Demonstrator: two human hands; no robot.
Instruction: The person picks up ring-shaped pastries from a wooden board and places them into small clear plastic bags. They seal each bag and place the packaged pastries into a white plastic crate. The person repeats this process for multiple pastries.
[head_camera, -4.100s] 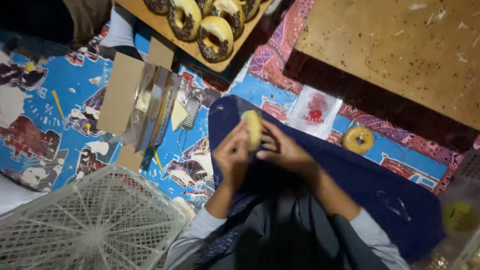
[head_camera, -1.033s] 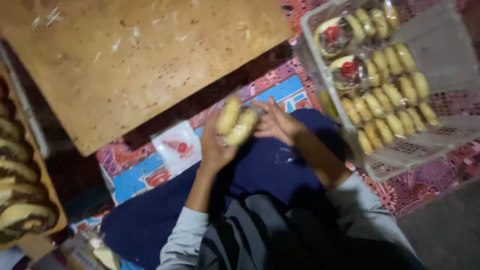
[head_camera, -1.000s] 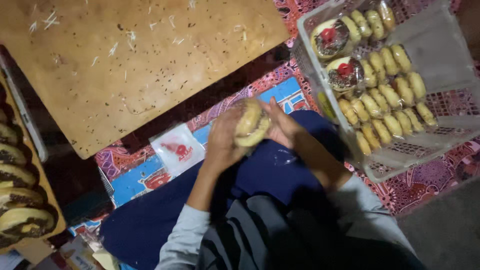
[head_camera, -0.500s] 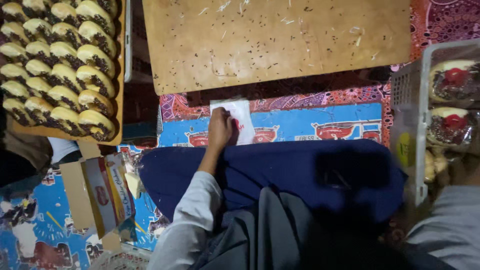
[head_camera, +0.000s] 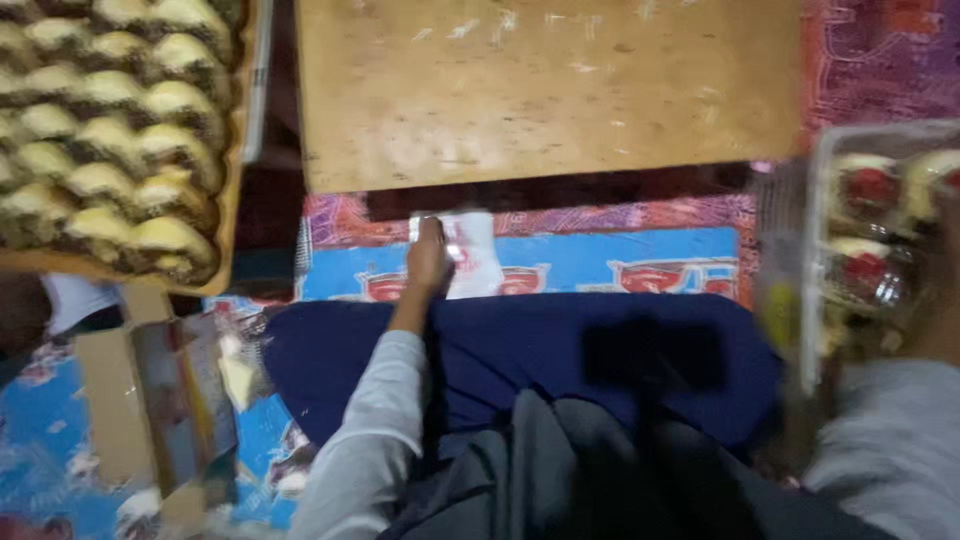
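My left hand (head_camera: 428, 255) reaches forward over my lap and rests on a small white plastic packet with a red print (head_camera: 475, 255), which lies on the patterned mat (head_camera: 620, 262). The picture is blurred, so I cannot see whether the fingers pinch the packet. My right hand is out of sight; only its grey sleeve (head_camera: 890, 450) shows at the right, pointing toward a clear plastic crate (head_camera: 812, 250). In the crate lie wrapped pastries with red centres (head_camera: 868, 190). A dark blue cloth (head_camera: 600, 360) covers my lap.
A low wooden board (head_camera: 550, 90) stands just beyond the packet. At the far left a wooden tray (head_camera: 236, 200) carries several rows of pale rolls (head_camera: 110, 130). An open cardboard box (head_camera: 110, 400) lies at the near left on the mat.
Both hands held a pale roll over my lap a second ago. The roll is gone from view, the left hand has gone forward to the white packet, and my head has turned left.
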